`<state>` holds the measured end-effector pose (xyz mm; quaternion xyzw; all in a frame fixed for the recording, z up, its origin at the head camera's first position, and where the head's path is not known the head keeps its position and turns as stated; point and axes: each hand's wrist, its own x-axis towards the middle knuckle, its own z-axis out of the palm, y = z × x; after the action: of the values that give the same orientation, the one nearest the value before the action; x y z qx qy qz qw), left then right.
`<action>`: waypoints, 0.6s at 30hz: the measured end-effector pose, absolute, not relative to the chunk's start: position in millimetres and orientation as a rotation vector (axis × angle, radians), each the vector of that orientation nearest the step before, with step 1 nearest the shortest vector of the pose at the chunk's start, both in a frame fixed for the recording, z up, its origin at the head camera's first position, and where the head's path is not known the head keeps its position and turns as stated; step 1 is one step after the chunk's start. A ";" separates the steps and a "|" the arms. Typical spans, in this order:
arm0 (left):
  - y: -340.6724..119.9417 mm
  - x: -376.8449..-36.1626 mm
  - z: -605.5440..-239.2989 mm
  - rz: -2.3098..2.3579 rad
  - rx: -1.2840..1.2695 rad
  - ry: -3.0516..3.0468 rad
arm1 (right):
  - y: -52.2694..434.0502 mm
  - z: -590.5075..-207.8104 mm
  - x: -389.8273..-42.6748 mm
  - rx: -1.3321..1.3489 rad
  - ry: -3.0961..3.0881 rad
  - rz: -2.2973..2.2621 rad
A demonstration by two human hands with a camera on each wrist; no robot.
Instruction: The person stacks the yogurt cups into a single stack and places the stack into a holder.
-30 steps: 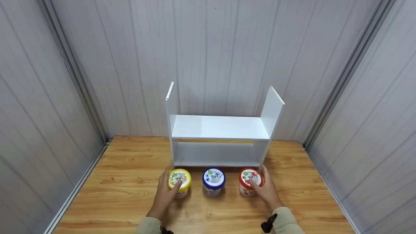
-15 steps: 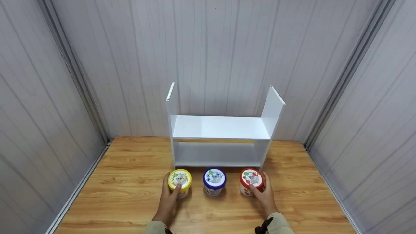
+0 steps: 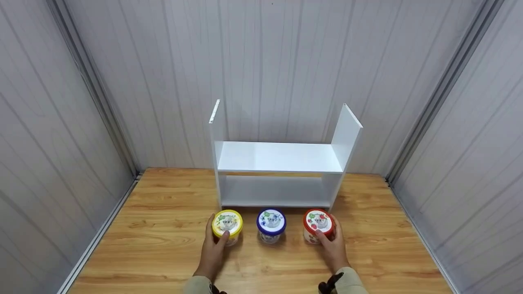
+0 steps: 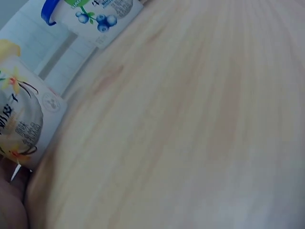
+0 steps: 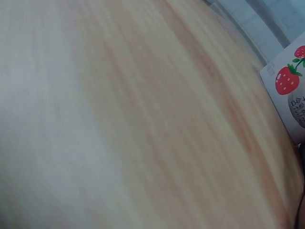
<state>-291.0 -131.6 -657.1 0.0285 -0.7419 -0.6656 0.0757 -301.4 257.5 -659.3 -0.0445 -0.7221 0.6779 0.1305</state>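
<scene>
Three printed tubs stand upright in a row on the wooden table. My left hand holds the yellow-lidded tub at the left end, thumb on the near side of its lid and fingers along its left side. The red-lidded tub at the right end is gripped by my right hand from its right, the thumb at the lid's front edge. Between them, the blue-lidded tub is untouched. Blueberries show on the blue-lidded tub in the left wrist view. Strawberries decorate the red-lidded tub in the right wrist view.
Right behind the tubs stands a white two-level shelf with tall side panels. The wooden table extends to both sides. Grey panelled walls enclose it at the back, left and right.
My fingers have drawn in closer around the yellow-lidded and red-lidded tubs, and both forearms have shifted slightly inward. The tubs keep their row; the head view has shifted a little.
</scene>
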 end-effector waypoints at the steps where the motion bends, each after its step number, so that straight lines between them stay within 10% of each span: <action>1: -131.9 -290.8 -658.0 -1.983 0.083 -2.229 | 256.5 -654.5 -299.1 -0.126 -2.094 1.977; 18: -134.9 -287.1 -663.3 -1.872 0.044 -2.230 | 252.9 -648.1 -310.7 -0.074 -2.083 1.924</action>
<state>-287.1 -134.9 -663.3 0.0149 -0.7608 -0.6386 0.1145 -310.7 252.9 -648.1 -0.0257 -0.7258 0.6704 0.1520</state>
